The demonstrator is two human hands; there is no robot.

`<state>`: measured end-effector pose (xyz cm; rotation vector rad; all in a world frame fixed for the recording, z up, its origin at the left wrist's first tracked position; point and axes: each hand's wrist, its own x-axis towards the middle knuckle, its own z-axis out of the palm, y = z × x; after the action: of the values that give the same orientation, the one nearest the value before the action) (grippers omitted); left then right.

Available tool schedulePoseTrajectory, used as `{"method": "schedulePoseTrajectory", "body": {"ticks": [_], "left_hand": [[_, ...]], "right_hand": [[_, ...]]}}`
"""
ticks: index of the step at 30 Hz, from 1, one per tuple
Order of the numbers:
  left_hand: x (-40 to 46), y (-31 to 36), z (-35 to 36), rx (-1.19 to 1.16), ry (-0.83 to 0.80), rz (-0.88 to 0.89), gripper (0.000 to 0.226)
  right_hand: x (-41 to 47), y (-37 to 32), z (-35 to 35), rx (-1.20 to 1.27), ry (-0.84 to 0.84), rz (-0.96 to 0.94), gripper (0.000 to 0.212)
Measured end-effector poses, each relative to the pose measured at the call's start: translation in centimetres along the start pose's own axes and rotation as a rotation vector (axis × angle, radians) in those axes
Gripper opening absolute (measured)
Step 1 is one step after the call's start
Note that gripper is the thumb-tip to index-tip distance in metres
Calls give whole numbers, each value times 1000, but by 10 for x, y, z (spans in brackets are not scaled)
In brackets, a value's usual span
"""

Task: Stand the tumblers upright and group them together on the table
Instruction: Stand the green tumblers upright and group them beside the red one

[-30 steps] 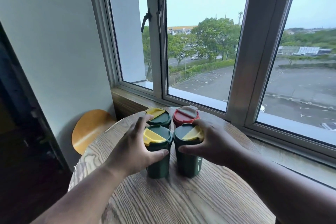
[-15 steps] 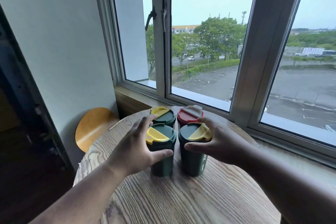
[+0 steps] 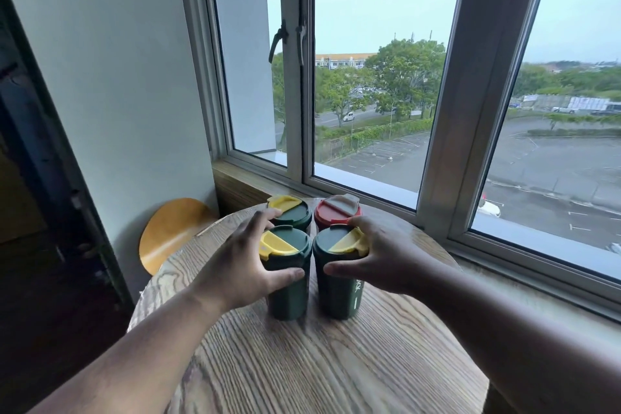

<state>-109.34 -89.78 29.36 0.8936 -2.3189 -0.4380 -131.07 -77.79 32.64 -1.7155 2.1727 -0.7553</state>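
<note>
Four tumblers upright, tight two-by-two cluster at far side of round table [image 3: 302,363]: three green with yellow flaps, one red tumbler [image 3: 337,216] back right. Left hand [image 3: 242,270] wrapped round front-left tumbler [image 3: 286,274], thumb across its front. Right hand [image 3: 386,255] clasps front-right tumbler [image 3: 337,279]. Back-left tumbler [image 3: 291,213] near far rim, windowsill just beyond. Bare wood wide open on near side.

Three green tumblers [image 3: 288,292], one red tumbler [image 3: 337,213], one table [image 3: 336,363].
</note>
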Motion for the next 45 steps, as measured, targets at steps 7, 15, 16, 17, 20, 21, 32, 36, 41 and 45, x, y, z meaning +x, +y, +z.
{"method": "schedulePoseTrajectory", "body": {"ticks": [7, 15, 16, 17, 20, 21, 32, 36, 41, 45], "left_hand": [[15, -5, -18, -67, 92, 12, 69], [91, -45, -12, -492, -106, -181, 50], [97, -50, -9, -573, -179, -196, 57], [101, -55, -5, -641, -251, -197, 60], [106, -65, 6, -771, -425, -165, 60], [107, -69, 8, -787, -462, -143, 61], [119, -87, 13, -811, -509, -20, 71], [123, -92, 16, -826, -505, 7, 78], [126, -98, 22, -826, -496, 22, 77], [126, -99, 24, -824, -471, 42, 75]], "right_hand": [[14, 7, -18, -31, 135, 51, 69], [82, 10, -21, 161, 135, 323, 63], [87, 10, -19, 197, 113, 369, 61], [91, 9, -16, 232, 78, 408, 57], [100, 12, -9, 352, -17, 466, 46], [102, 13, -6, 398, -36, 470, 44], [107, 25, 3, 522, -22, 414, 29], [105, 23, 3, 530, -37, 382, 28], [103, 18, 2, 534, -42, 378, 21], [104, 20, 3, 541, -33, 368, 31]]}}
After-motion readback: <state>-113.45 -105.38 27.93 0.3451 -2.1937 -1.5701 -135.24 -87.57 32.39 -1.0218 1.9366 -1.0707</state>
